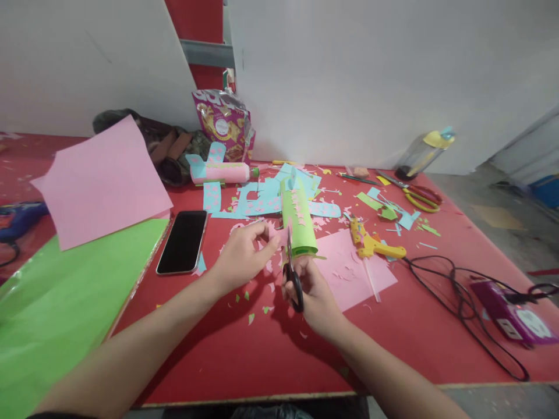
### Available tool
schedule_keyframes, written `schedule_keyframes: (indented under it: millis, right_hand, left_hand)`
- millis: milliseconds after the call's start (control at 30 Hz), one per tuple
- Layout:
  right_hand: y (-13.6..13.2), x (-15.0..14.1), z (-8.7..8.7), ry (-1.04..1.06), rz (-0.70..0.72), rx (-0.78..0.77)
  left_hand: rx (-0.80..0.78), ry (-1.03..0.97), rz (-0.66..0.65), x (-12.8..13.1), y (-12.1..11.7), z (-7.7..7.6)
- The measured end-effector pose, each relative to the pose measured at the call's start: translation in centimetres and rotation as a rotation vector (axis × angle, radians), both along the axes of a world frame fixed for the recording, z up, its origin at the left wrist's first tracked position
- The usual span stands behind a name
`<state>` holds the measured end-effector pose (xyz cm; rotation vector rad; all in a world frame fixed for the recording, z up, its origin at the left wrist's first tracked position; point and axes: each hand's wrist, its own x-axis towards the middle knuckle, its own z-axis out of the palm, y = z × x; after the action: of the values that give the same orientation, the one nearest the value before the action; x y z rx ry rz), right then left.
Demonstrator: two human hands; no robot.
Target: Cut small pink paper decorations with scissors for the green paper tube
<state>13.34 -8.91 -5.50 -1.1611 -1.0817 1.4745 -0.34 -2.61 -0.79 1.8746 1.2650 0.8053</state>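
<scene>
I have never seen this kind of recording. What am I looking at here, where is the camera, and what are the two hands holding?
There is no machine here. A person works with two bare hands, and the single camera sits on that person's head, looking forward and down, so the arms enter from the bottom edge.

The right hand holds black-handled scissors, blades pointing away from the person. The left hand pinches a small pink paper piece at the blades.

All this happens over a red table strewn with paper scraps. Just behind the hands lies a green paper roll. To the left are a black phone, a large pink sheet and a green sheet. To the right lie a yellow glue gun with a black cable, and further back a second pair of scissors.
</scene>
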Motion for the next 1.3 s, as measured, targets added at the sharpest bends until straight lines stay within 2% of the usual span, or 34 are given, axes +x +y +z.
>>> schedule_keyframes:
  millis: [367, 567, 767, 1000, 1300]
  right_hand:
    - [-0.1, 0.0, 0.1, -0.022, 0.016, -0.005]
    - [0.2, 0.2, 0.3, 0.002, -0.009, 0.017]
    - [0.3, 0.4, 0.3, 0.141, 0.094, -0.011]
    - [0.6, 0.5, 0.6, 0.164, -0.029, 0.115]
    - [0.4, 0.5, 0.5, 0.085, 0.006, 0.094]
  left_hand:
    - [0.010, 0.069, -0.154, -1.6, 0.9, 1.6]
    - [-0.006, 0.155, -0.209, -1.9, 1.1, 1.8]
    - [-0.034, 0.265, -0.388, -1.6, 0.9, 1.6]
    - [-0.064, 0.309, -0.645, -1.2, 0.4, 0.6]
    - [-0.038, 0.300, -0.734, -0.7, 0.1, 0.0]
